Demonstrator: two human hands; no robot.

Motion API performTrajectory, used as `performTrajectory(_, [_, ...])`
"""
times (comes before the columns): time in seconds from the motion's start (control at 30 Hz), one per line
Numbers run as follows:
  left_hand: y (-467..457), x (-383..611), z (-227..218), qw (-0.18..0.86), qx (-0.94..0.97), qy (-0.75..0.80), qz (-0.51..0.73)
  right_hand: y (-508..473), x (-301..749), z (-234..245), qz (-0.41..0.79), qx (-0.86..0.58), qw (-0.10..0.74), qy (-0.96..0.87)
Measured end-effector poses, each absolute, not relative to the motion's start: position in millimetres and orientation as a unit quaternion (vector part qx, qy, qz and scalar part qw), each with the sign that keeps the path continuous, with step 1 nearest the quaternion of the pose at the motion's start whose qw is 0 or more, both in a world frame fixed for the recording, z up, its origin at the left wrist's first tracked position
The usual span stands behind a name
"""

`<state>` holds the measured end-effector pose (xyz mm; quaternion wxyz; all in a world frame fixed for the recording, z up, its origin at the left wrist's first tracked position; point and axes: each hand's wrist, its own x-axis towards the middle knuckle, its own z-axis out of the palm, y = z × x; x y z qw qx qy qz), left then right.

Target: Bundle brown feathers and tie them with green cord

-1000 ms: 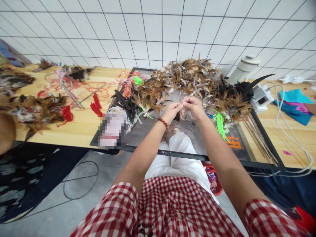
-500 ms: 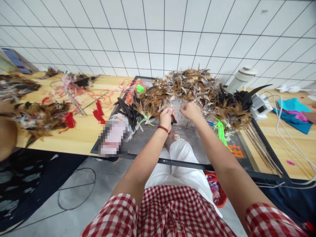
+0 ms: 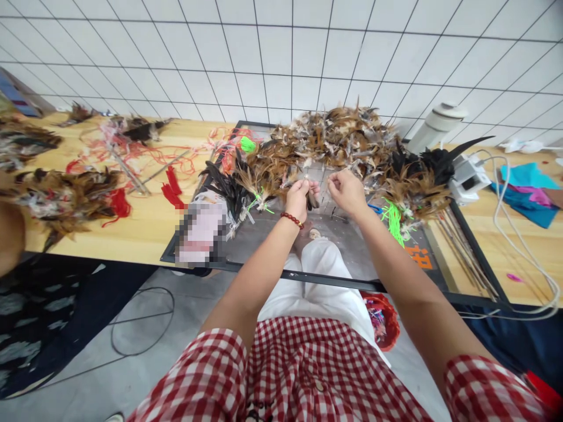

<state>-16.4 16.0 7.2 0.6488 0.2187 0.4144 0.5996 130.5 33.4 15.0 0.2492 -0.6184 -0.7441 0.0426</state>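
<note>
Far left on the bench [image 3: 152, 228]: feather bundle [image 3: 70, 193] with a red tassel [image 3: 118, 208] beside it — looks light and springy, so the bound pale middle is likely the place to lift, not the plumes. Next, on the framed panel [image 3: 268, 246], glossy black feathers [image 3: 224, 184], probably stiffer in the shaft and a bit slick; then a brown feather bunch [image 3: 259, 179] with bright green ties at its near end, which seems the sensible hold. Middle: left hand [image 3: 301, 198] closed, thumb against the fingers, gripping a small dark feather piece [image 3: 313, 203] whose tip pokes out below the fingers, just above the panel. Should weigh next to nothing; vanes would crease or split if squeezed, so pinch at the quill end and leave the soft tip free. Behind, the big feather pile [image 3: 338, 135] — loose-looking, would likely shed or drift if brushed. Right hand [image 3: 346, 190] sits just beside the left, not touching, fingers curled in with thumb near forefinger; can't tell if it has a thread or nothing. Further right, green cords [image 3: 393, 221], limp by the look, easy to tangle, best taken at the gathered top. Last, thin rods [image 3: 466, 255], likely stiff; grab mid-length.
</note>
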Motion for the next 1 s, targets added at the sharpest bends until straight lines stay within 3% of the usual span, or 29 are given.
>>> performTrajectory(0.17, [15,-19,7,0.643,0.216,0.425,0.599,68,126,27,0.043,-0.698,0.109,-0.706])
performTrajectory(0.33, [15,-18,8,0.642,0.217,0.432,0.594,88,120,32,0.038,-0.719,0.068,-0.690])
performTrajectory(0.53, [14,-17,9,0.645,0.212,0.431,0.594,93,119,20,0.070,-0.725,0.077,-0.681])
performTrajectory(0.77, [14,-19,8,0.647,0.213,0.430,0.592,94,113,20,0.028,-0.683,0.028,-0.729])
performTrajectory(1.0, [15,-17,7,0.640,0.201,0.430,0.605,83,131,36,0.026,-0.691,0.136,-0.710])
